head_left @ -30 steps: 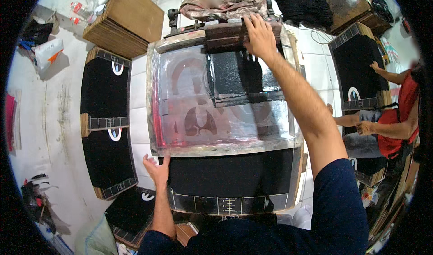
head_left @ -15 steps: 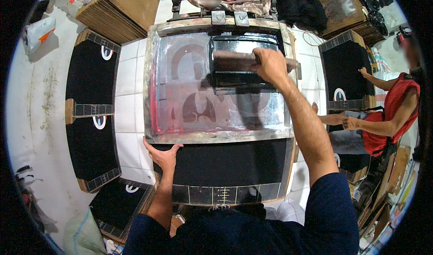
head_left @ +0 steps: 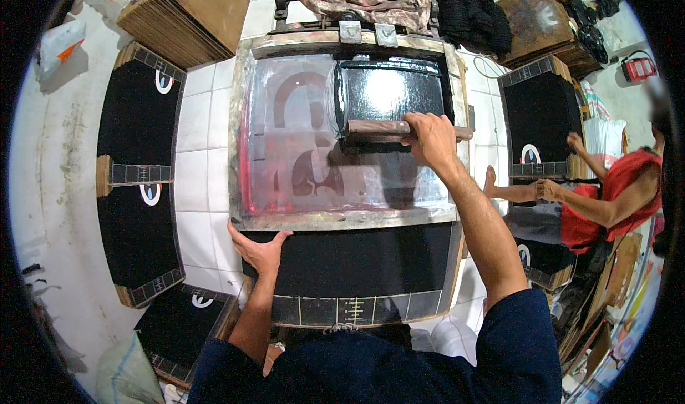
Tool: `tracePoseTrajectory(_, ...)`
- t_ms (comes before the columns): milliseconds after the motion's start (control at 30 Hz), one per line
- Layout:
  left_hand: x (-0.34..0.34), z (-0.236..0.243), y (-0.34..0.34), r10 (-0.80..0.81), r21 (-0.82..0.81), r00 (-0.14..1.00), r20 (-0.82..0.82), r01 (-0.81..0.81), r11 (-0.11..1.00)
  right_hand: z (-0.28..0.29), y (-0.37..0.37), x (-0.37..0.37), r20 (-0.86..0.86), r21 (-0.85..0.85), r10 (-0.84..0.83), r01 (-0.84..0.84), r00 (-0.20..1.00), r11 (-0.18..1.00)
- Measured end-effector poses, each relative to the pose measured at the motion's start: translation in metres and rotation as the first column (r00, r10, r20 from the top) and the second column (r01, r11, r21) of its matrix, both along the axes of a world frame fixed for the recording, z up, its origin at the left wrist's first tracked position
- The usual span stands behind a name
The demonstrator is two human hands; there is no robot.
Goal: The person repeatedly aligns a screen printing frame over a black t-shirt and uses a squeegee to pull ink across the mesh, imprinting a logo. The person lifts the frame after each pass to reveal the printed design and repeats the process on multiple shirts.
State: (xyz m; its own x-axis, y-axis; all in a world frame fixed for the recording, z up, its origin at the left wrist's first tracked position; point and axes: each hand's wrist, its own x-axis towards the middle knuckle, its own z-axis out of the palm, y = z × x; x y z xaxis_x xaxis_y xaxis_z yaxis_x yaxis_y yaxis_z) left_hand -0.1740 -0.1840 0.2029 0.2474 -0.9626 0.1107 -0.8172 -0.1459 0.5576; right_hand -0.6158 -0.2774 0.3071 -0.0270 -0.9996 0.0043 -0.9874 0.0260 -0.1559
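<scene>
Fingers [head_left: 422, 123] of the right hand [head_left: 437, 147] are wrapped over the squeegee [head_left: 378, 129].
It lies beneath them on the right part of the screen frame [head_left: 342, 220], long axis left to right, its longer exposed end pointing left; the left hand [head_left: 261, 253], spread wide, is well apart at the near-left corner.

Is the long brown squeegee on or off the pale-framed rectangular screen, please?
On: the right hand holds the squeegee against the screen, at the near edge of the glossy black ink.
</scene>
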Motion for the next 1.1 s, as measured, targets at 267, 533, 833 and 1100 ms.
tracePoseTrajectory(267, 0.002, -0.002, 0.000, -0.027, -0.038, 1.000, 0.000, 0.027, 0.999, -0.003, -0.146, -0.056, -0.090, -0.048, 0.009, -0.014, 0.996, 0.999)
tracePoseTrajectory(533, 0.003, -0.007, 0.001, -0.031, -0.078, 1.000, 0.006, 0.031, 0.996, -0.016, -0.106, -0.036, -0.067, -0.194, 0.006, -0.019, 0.998, 0.981)
tracePoseTrajectory(833, 0.004, -0.006, 0.001, -0.050, -0.063, 0.997, -0.061, 0.046, 0.997, -0.016, -0.140, -0.046, -0.168, -0.333, -0.067, 0.008, 0.984, 0.943)
tracePoseTrajectory(1100, 0.001, -0.001, 0.001, -0.068, -0.058, 0.990, -0.125, 0.061, 0.996, -0.023, -0.112, -0.040, -0.173, -0.258, 0.008, -0.053, 0.985, 0.965)
